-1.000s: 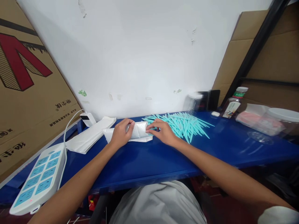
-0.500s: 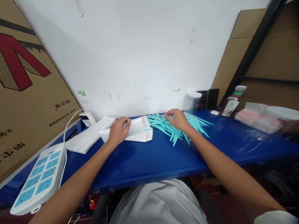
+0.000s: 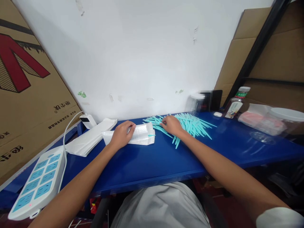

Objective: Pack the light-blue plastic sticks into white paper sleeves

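My left hand (image 3: 122, 134) is closed on the near end of a white bubble mailer (image 3: 140, 134), which lies on the blue table with its open end to the right. A teal tip pokes out at that end. Over the left part of a loose pile of thin, pointed teal plastic sticks (image 3: 190, 125) is my right hand (image 3: 173, 125). Its thumb and fingertips are pinched together among the sticks, and I cannot make out what is between them. Left of my left hand lies a stack of flat white mailers (image 3: 91, 137).
On the left are a power strip (image 3: 35, 182), a small white device (image 3: 87, 121) with a cable, and a large cardboard box (image 3: 30, 104). Along the right stand a clear jar (image 3: 195, 104), a bottle (image 3: 235, 104), a pink package (image 3: 258, 120) and a white-lidded tub (image 3: 288, 115).
My right hand has shifted left and slightly down across the pile, toward the mailer's open end. My left hand has moved slightly right, still holding the mailer. Some sticks have shifted left.
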`<action>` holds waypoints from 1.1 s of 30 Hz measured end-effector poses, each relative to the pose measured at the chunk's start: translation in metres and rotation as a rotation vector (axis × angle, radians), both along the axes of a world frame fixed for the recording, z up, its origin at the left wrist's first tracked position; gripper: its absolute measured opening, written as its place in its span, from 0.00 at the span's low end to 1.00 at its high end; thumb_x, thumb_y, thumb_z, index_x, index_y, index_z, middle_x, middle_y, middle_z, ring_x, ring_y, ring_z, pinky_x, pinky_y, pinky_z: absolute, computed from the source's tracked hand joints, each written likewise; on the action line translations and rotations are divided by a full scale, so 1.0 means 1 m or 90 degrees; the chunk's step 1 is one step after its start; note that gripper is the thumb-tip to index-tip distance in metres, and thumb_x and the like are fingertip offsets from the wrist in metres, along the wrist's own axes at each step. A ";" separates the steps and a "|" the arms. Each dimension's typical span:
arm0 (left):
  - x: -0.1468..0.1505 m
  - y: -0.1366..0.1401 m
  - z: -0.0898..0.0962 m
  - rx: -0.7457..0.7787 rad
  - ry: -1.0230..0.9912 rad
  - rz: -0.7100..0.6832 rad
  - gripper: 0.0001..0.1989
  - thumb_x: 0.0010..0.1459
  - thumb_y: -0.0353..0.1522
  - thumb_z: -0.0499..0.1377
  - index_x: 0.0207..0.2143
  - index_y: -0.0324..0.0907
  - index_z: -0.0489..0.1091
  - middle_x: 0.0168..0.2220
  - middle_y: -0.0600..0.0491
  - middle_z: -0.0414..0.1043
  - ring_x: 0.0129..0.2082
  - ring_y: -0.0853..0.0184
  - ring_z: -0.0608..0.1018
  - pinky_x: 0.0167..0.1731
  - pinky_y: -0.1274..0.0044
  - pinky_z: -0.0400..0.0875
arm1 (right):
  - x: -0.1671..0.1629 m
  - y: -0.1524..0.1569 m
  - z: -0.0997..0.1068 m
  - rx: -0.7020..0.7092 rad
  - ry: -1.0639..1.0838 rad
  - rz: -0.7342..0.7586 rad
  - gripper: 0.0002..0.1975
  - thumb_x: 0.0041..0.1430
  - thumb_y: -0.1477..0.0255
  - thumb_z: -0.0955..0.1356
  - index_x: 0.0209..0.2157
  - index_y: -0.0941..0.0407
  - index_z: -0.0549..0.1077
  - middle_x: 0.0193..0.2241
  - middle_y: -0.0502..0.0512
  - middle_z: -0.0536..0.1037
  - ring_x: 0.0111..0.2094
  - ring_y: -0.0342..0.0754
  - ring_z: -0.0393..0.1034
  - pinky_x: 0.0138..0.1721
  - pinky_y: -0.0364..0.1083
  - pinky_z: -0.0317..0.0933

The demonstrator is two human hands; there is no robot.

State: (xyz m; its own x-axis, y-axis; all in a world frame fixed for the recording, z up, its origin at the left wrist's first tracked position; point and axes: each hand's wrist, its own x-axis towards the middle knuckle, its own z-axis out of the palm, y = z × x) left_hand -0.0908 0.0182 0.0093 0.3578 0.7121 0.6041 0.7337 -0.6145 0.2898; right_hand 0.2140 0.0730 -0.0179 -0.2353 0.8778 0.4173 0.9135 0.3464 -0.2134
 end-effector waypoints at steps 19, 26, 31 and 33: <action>-0.002 0.002 0.000 -0.007 -0.004 0.015 0.15 0.73 0.40 0.51 0.39 0.45 0.74 0.40 0.48 0.80 0.41 0.57 0.81 0.45 0.67 0.72 | 0.065 -0.001 0.032 0.039 0.228 0.006 0.13 0.63 0.64 0.70 0.32 0.56 0.86 0.32 0.58 0.86 0.36 0.55 0.79 0.37 0.48 0.67; -0.006 0.005 0.000 -0.001 -0.010 0.042 0.14 0.72 0.39 0.52 0.37 0.45 0.74 0.40 0.49 0.81 0.41 0.56 0.81 0.44 0.66 0.71 | 0.068 -0.016 0.051 -0.065 0.344 0.190 0.21 0.61 0.52 0.72 0.34 0.56 0.86 0.34 0.58 0.86 0.37 0.56 0.80 0.42 0.51 0.72; -0.008 0.006 0.001 -0.006 -0.023 0.087 0.14 0.71 0.40 0.52 0.37 0.45 0.74 0.40 0.48 0.81 0.43 0.54 0.80 0.43 0.66 0.71 | 0.064 -0.022 0.053 -0.113 0.334 0.234 0.22 0.60 0.50 0.73 0.34 0.56 0.86 0.34 0.59 0.86 0.38 0.56 0.79 0.43 0.52 0.72; -0.009 0.006 0.002 -0.002 -0.029 0.108 0.14 0.71 0.40 0.52 0.37 0.45 0.74 0.39 0.48 0.81 0.42 0.54 0.81 0.43 0.66 0.71 | 0.064 -0.022 0.054 -0.121 0.335 0.243 0.23 0.60 0.49 0.73 0.34 0.56 0.86 0.34 0.59 0.85 0.38 0.56 0.78 0.43 0.52 0.72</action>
State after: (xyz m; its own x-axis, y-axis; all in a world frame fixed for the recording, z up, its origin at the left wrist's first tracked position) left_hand -0.0994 0.0243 0.0109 0.2047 0.7620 0.6144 0.8130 -0.4819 0.3267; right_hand 0.2781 0.0505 0.0358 -0.3512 0.8431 0.4072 0.4920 0.5362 -0.6859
